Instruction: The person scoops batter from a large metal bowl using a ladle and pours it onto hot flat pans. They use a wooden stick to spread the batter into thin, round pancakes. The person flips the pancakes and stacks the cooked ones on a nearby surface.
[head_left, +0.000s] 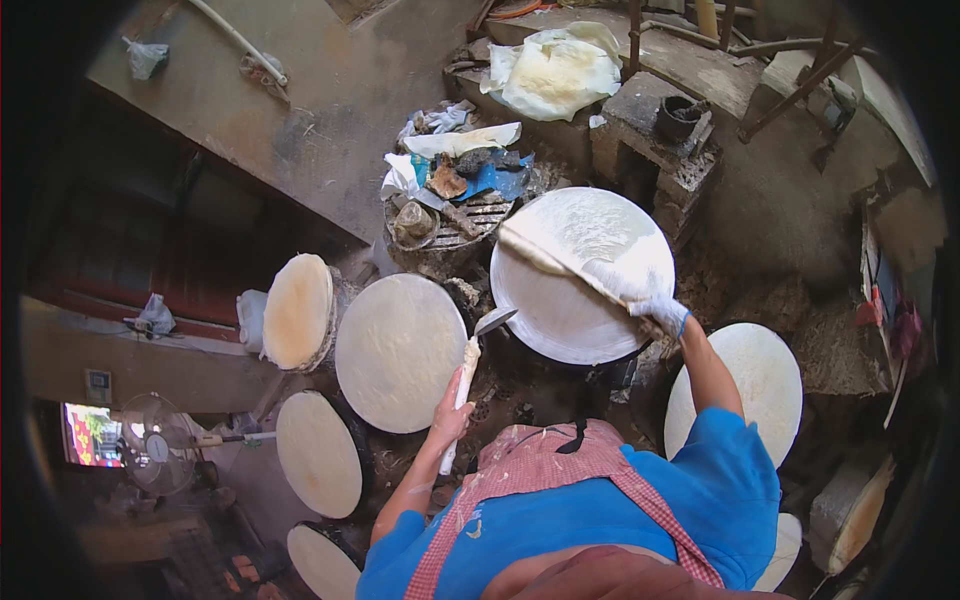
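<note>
My left hand (451, 415) grips the white handle of a ladle (493, 321), whose bowl is at the left rim of a large round griddle (551, 319). On my right hand (663, 312) is a pale work glove with a blue cuff. It holds one end of a long, thin spreader (564, 264) that lies slantwise across the griddle. Pale wet batter (596, 214) coats the griddle's far side, thicker and whiter near my glove. The nearer side looks greyish with faint curved streaks. My right fingertips are hidden by the glove and handle.
Left stands another round griddle (401, 352) with a pale coating; a further one (735, 390) is under my right forearm. Thin round sheets (555, 75) are piled at the back. A cluttered stand (450, 217) adjoins the main griddle. A fan (156, 448) stands far left.
</note>
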